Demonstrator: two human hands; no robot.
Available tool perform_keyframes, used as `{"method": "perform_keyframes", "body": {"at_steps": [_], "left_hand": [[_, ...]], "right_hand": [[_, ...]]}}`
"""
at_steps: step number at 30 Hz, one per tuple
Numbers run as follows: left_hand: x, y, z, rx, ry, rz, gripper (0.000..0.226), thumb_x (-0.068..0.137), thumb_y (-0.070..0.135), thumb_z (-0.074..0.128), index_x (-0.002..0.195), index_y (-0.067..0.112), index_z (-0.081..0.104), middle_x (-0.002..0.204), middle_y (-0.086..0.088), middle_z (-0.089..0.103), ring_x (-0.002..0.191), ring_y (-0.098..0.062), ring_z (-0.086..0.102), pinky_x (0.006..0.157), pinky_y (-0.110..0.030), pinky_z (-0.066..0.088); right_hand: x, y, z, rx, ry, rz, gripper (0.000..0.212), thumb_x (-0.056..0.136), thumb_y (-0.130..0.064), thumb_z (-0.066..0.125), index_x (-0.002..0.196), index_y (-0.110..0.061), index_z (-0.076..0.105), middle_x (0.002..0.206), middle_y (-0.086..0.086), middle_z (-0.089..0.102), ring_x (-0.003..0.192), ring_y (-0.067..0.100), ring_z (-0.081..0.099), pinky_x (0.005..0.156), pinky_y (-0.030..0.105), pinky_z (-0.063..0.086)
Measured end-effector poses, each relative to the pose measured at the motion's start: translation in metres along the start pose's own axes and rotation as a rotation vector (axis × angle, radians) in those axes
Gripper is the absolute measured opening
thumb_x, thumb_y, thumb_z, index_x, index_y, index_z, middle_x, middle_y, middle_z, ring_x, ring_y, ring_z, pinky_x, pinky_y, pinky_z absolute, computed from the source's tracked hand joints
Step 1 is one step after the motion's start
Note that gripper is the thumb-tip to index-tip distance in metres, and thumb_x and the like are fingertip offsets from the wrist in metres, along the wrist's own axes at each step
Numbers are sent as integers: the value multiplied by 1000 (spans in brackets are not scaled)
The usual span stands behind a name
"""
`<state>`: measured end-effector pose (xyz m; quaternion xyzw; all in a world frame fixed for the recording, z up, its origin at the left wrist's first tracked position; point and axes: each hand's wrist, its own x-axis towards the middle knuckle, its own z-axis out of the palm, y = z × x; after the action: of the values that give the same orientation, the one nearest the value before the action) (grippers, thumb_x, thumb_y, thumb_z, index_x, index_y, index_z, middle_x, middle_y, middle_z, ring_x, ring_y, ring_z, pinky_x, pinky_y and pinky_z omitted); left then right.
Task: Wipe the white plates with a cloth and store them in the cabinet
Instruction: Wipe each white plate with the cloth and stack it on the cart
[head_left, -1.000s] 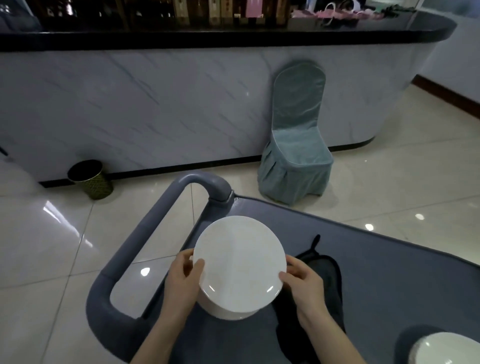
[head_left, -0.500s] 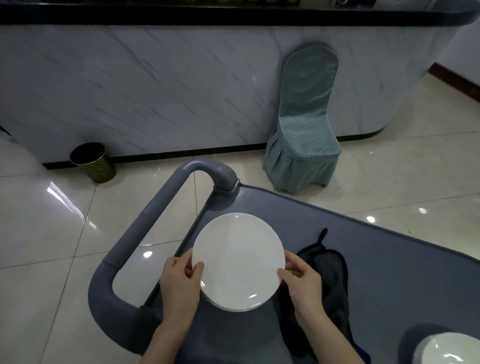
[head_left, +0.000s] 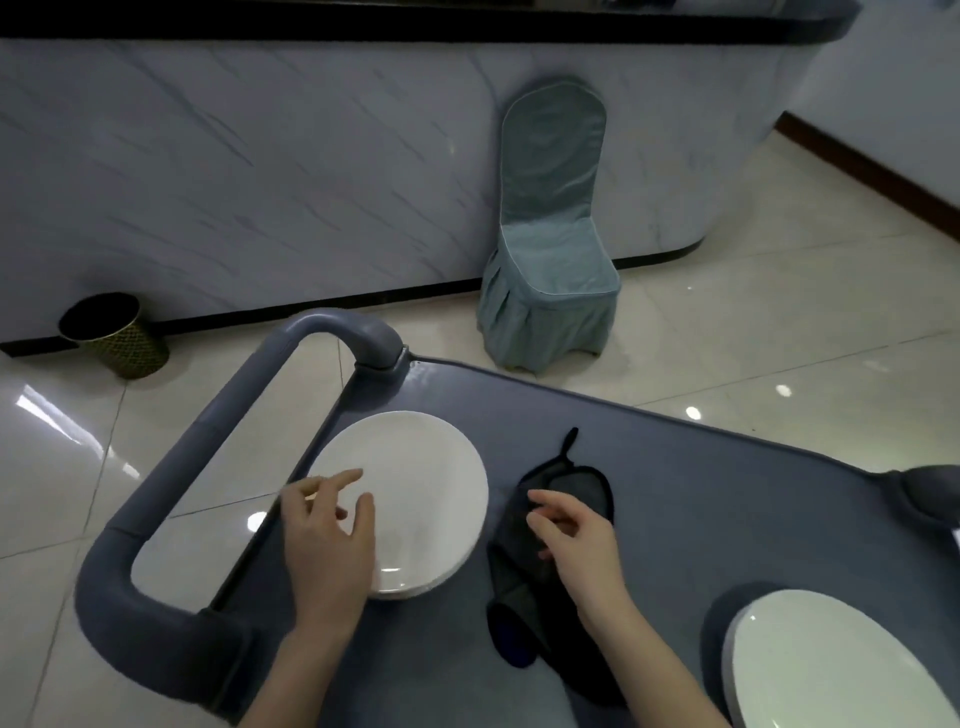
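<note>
A low stack of white plates rests on the grey cart top near its left edge. My left hand hovers over the stack's near left rim, fingers spread and relaxed, holding nothing. A dark cloth with a loop lies crumpled just right of the stack. Above that cloth is my right hand, fingers loosely bent, gripping nothing that I can see. A second pile of white plates sits at the cart's near right corner.
The cart's thick grey handle loops out to the left over the tiled floor. A teal covered chair stands against the marble counter front. A dark mesh bin stands on the floor at left.
Both hands set the plate stack down on the cart and let go of its rim. My right hand moved right, over the cloth. The camera tilted further down.
</note>
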<state>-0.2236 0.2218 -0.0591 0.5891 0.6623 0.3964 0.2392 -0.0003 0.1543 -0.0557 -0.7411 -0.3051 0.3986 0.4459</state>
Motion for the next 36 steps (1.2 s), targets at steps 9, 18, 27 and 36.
{"method": "perform_keyframes", "body": {"at_steps": [9,18,27,36], "left_hand": [[-98,96,98,-91,-461,422,15,88,12,69,101,18,68,97,11,50,83,-4,56,75,-19,46],[-198,143,182,77,-965,501,56,84,32,71,135,23,50,116,10,43,113,-11,48,92,-23,41],[-234,143,198,143,-895,225,56,82,23,72,134,20,51,107,3,43,89,-15,54,75,-27,39],[-236,147,196,114,-876,160,48,79,19,73,124,25,57,106,1,58,95,-17,55,81,-32,43]], "right_hand": [[-44,32,-155,-585,137,-267,27,91,-16,68,116,-23,71,95,-11,58,83,7,55,79,15,41],[-97,106,-294,-789,238,75,53,91,-34,66,141,-26,49,127,-3,47,120,17,47,94,27,45],[-117,142,-329,-571,268,233,65,83,-28,74,141,-32,45,108,-5,38,91,17,52,76,25,40],[-111,148,-333,-317,310,273,61,76,-14,78,131,-26,56,99,5,62,98,24,59,75,24,40]]}}
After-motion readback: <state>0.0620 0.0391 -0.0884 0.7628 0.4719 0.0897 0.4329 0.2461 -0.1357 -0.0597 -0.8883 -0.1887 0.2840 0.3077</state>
